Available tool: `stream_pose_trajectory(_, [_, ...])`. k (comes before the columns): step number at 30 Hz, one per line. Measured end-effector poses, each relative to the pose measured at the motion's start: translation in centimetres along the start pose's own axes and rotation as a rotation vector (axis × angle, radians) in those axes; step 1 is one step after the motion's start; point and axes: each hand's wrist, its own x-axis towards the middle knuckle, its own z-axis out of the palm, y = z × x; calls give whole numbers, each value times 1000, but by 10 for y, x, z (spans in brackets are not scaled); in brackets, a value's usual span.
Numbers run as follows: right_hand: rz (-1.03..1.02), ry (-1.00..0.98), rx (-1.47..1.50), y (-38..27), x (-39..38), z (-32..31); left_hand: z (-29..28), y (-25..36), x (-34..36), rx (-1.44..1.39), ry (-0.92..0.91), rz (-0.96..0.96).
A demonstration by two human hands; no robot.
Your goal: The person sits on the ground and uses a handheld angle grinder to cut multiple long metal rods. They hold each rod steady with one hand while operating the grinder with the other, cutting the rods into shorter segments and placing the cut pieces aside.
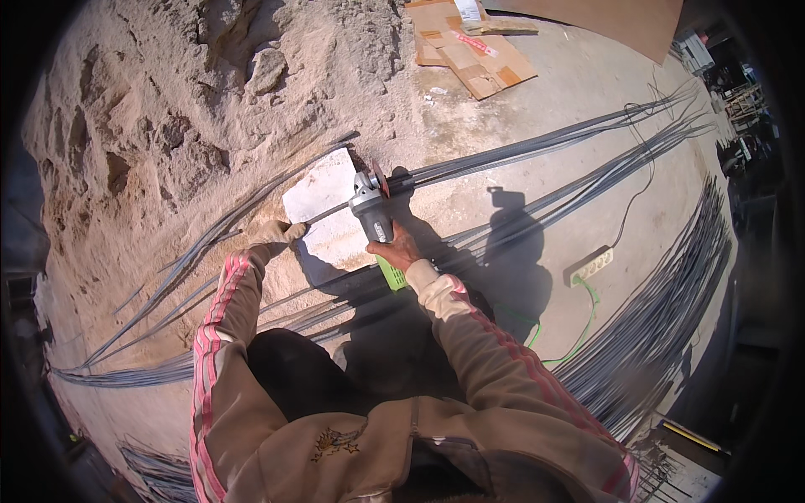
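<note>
My gloved left hand (280, 236) is closed on a dark steel rebar (329, 210) lying over a white block (319, 186). My bare right hand (399, 250) grips an angle grinder (373, 216) with a grey head and a green lower body. The grinder's disc (377, 177) is at the rebar beside the block's right edge; whether it touches is unclear. More long bars (520, 214) run beneath and beside my hands, and my knees are bent below them.
A rough sand heap (151, 101) fills the upper left. Torn cardboard (482, 63) lies at the top. A white power strip (593, 265) with a green cord is at my right, beside a large rebar bundle (650, 327). Thin wire crosses the concrete.
</note>
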Motion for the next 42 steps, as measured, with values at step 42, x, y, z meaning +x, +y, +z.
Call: stream_pose_trajectory(42, [-89, 45, 113, 1, 10, -2, -5, 13, -9, -50, -4, -61])
